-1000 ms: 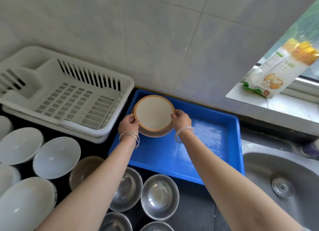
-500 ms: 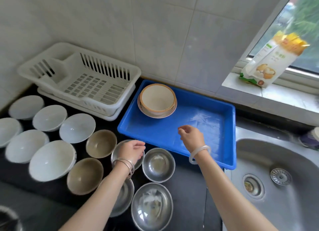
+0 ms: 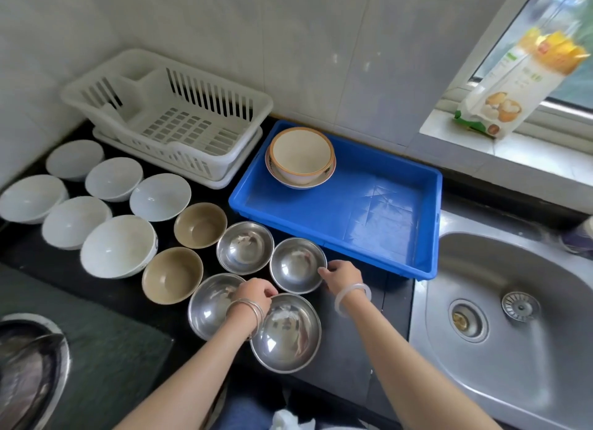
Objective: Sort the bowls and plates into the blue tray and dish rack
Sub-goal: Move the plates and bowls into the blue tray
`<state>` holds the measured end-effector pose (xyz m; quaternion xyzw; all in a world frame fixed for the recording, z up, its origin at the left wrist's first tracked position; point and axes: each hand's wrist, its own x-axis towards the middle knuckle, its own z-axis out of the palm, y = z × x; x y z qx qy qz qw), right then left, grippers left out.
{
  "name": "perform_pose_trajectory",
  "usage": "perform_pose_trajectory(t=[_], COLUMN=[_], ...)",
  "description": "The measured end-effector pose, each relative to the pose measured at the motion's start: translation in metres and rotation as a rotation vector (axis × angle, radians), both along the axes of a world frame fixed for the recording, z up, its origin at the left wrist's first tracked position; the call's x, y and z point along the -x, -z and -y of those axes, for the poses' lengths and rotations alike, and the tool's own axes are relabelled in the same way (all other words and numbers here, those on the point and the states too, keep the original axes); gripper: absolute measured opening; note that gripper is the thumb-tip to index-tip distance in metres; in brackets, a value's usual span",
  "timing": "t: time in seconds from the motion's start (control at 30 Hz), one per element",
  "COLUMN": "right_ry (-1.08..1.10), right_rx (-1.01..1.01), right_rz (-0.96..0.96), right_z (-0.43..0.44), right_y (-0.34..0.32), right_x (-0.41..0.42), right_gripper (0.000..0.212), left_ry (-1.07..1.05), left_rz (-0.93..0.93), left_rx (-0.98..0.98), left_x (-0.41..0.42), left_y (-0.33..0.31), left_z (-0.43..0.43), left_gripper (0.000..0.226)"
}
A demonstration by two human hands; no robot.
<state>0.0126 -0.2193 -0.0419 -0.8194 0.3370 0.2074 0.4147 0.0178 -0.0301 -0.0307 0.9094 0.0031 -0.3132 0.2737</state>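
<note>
The blue tray (image 3: 321, 211) lies against the wall and holds a cream bowl (image 3: 300, 153) stacked on a plate (image 3: 301, 183) in its far left corner. Left of it stands the white dish rack (image 3: 179, 124) with nothing in it. On the black counter sit several steel bowls. My right hand (image 3: 341, 274) pinches the right rim of the steel bowl (image 3: 296, 264) nearest the tray. My left hand (image 3: 256, 293) curls its fingers at that bowl's near left rim. The bowl rests on the counter.
Other steel bowls (image 3: 245, 246) (image 3: 208, 304) (image 3: 288, 330) crowd around my hands. Two tan bowls (image 3: 199, 224) (image 3: 171, 274) and several white bowls (image 3: 117, 245) fill the counter to the left. A steel sink (image 3: 513, 317) is on the right, a pan (image 3: 25, 365) at the bottom left.
Both hands let go of the cream bowl in the tray and drew back to the counter. They have now closed on the steel bowl nearest the tray.
</note>
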Motion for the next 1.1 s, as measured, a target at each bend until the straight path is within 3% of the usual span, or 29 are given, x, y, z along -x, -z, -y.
perform_pose_trajectory(t=[0.1, 0.5, 0.9, 1.1], right_ry=[0.130, 0.194, 0.194, 0.192], right_rx=[-0.118, -0.091, 0.019, 0.039], right_rz=[0.002, 0.082, 0.172, 0.174], right_z=[-0.003, 0.019, 0.028, 0.017], right_y=[0.002, -0.026, -0.028, -0.020], right_x=[-0.001, 0.013, 0.046, 0.049], right_gripper=[0.012, 0.020, 0.014, 0.008], left_ry=[0.019, -0.003, -0.315, -0.545], left_rz=[0.023, 0.045, 0.015, -0.239], left_rx=[-0.022, 0.009, 0.269, 0.472], left_x=[0.000, -0.001, -0.024, -0.018], left_y=[-0.002, 0.004, 0.013, 0.016], left_z=[0.001, 0.007, 0.024, 0.021], left_gripper=[0.028, 0.020, 0.017, 0.027])
